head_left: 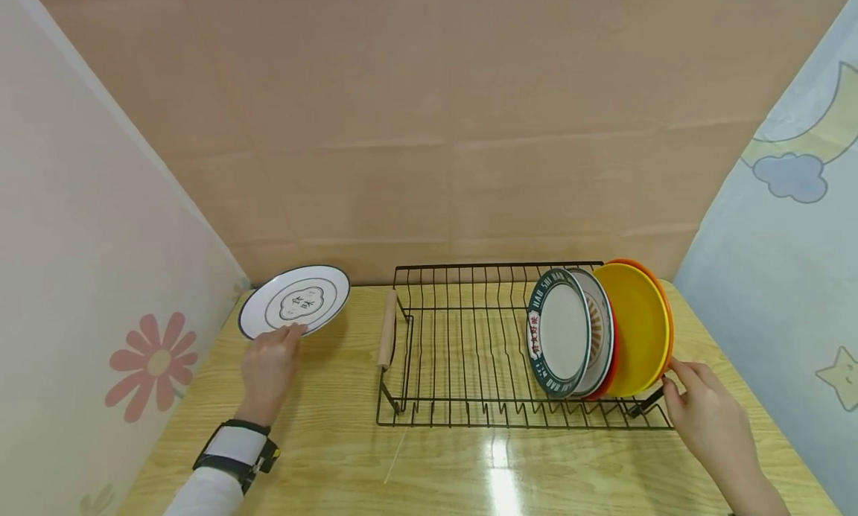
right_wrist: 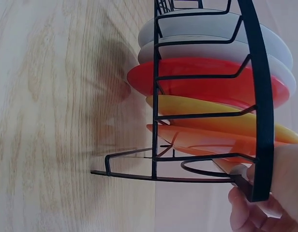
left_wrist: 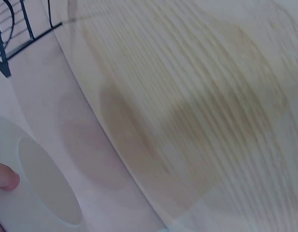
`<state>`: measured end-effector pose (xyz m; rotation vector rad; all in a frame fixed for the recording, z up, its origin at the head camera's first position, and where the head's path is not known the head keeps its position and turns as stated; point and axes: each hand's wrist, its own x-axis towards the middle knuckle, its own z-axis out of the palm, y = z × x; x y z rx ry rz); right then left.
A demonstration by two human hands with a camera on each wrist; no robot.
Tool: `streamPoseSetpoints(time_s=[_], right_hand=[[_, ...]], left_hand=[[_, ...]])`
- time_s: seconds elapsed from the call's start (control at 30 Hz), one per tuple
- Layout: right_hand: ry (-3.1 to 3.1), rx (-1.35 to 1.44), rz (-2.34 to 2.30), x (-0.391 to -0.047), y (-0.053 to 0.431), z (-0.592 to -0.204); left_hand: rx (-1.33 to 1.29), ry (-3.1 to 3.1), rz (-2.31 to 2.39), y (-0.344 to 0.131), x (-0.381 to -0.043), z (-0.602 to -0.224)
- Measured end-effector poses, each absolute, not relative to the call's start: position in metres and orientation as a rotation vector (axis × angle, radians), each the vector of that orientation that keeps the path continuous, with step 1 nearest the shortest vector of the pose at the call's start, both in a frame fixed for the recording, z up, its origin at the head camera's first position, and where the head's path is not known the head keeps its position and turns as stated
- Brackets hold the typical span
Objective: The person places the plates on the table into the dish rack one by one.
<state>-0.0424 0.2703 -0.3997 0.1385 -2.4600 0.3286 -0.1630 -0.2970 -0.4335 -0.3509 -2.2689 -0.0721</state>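
A white plate with a thin blue rim and printed characters is tilted above the table at the left. My left hand pinches its near edge; in the left wrist view the thumb lies on the plate's pale face. My right hand grips the right end of a black wire dish rack, its fingers curled round the frame beside the orange plate. Leaning in the rack stand a green-rimmed plate, a patterned white plate, a red plate and a yellow plate.
A wooden handle forms the rack's left end. Wire slots lie left of the plates. The wood-grained table meets a brown back wall, with printed panels on the left and right.
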Motion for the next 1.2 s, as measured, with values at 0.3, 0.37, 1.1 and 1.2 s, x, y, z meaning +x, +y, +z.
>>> streamPoseSetpoints(time_s=[0.3, 0.37, 1.1, 1.2], right_hand=[[-2.411, 0.070, 0.381, -0.039, 0.270, -0.389], [-2.406, 0.021, 0.412, -0.038, 0.269, -0.386], [-2.306, -0.048, 0.540, -0.030, 0.237, -0.347], [-2.289, -0.012, 0.551, -0.031, 0.232, -0.343]], left_hand=[[-0.425, -2.281, -0.091, -0.280, -0.154, -0.422], [-0.438, -2.273, -0.108, -0.277, -0.153, -0.420], [-0.612, -2.208, -0.167, -0.246, -0.139, -0.407], [-0.641, -2.177, -0.180, -0.241, -0.137, -0.406]])
